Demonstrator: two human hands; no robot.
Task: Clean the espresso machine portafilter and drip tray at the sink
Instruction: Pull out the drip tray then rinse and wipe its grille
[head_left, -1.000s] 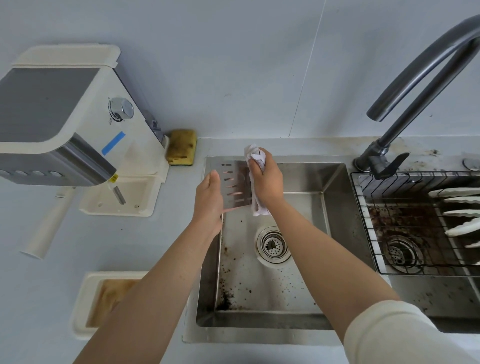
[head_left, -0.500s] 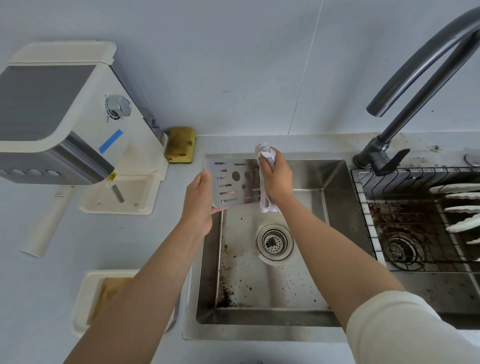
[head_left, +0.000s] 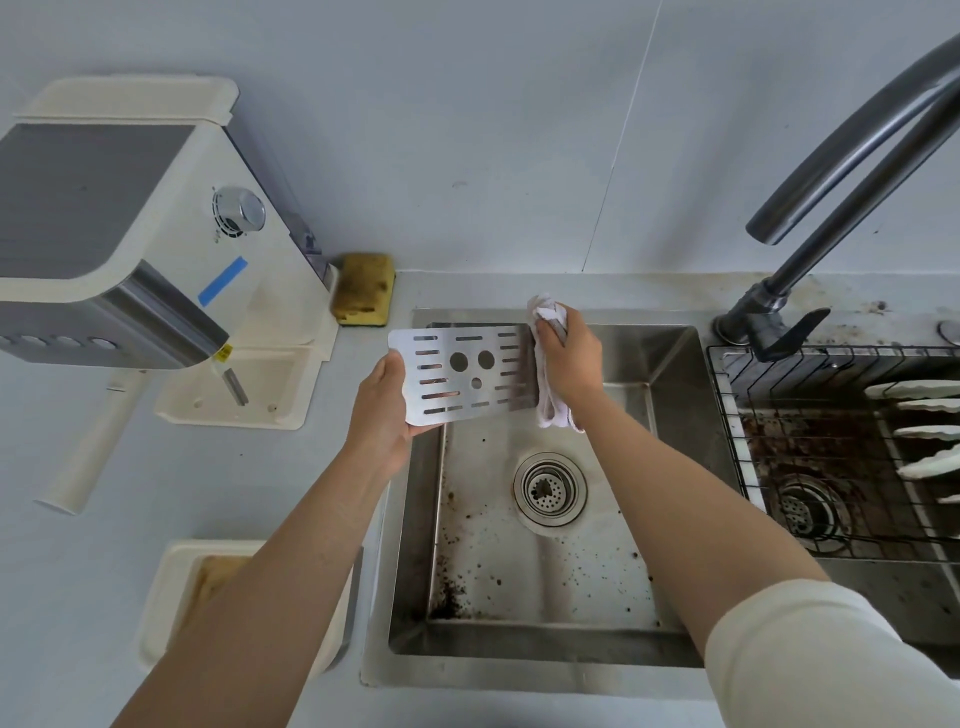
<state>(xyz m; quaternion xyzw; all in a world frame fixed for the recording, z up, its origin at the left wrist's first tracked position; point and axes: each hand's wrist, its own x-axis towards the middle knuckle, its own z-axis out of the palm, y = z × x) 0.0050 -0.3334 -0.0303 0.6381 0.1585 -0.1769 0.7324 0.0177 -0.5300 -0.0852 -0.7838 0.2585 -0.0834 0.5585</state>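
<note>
A single wide-angle camera, worn on the person's head, gives the only view. It looks forward and steeply down over the sink (head_left: 519, 654) from close range. Both forearms run in from the bottom edge, and the left hand (head_left: 382, 415) and right hand (head_left: 569, 364) meet at a metal plate (head_left: 457, 379) and cloth (head_left: 550, 317) near the frame's centre. The wall (head_left: 467, 130) fills the top, a coffee machine (head_left: 130, 218) the left edge and the faucet (head_left: 857, 156) the right. Straight lines bow toward the corners.
</note>
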